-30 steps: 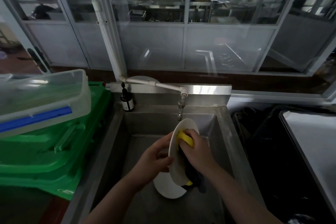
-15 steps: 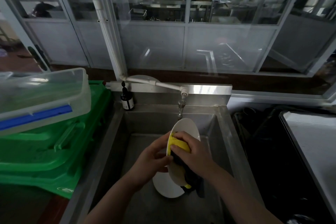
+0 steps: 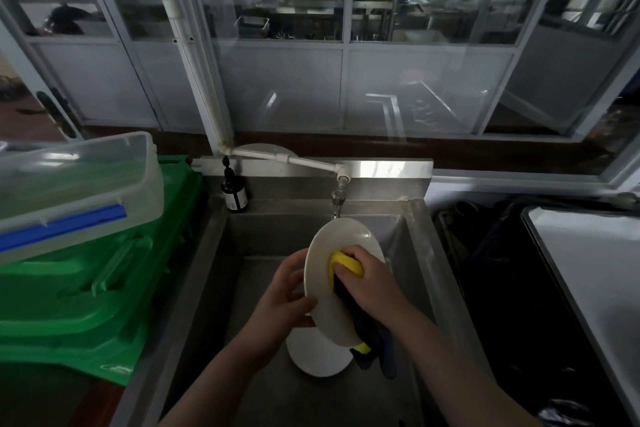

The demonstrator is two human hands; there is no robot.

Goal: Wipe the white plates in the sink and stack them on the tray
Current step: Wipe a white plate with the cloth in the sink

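**Plate Gets a Scrub Over the Sink**

Forearms reach in from the bottom of the view and meet over the steel sink (image 3: 221,274). The left hand (image 3: 282,302) grips the near-left rim of a white plate (image 3: 320,288), thumb on its face and fingers curled behind it, holding it tilted up on edge above the basin. The right hand (image 3: 367,282) closes round a yellow sponge (image 3: 346,262) with a dark scouring side and presses it flat against the plate's face.

To do this step well, I would say the left hand needs a firm hold, since a wet glazed rim is likely slippery, while the right sweeps the sponge across the whole face and out to the rim, then turns the plate to reach its back. Keeping it low over the basin would soften any drop.

The plate is oval-looking from here, plain, glossy, catching a small highlight near its upper edge; I can make out no marks on it. Directly beneath it a second white plate (image 3: 317,357) lies flat on the sink floor, waiting its turn.

Further back, a tap (image 3: 337,199) hangs over the basin and a small dark bottle (image 3: 234,194) stands at the sink's rear left corner. To the left sit green crates (image 3: 86,295) with a clear lidded tub (image 3: 76,191) on top. A metal tray (image 3: 588,270) lies on the surface at right, nothing stacked on the part in view.
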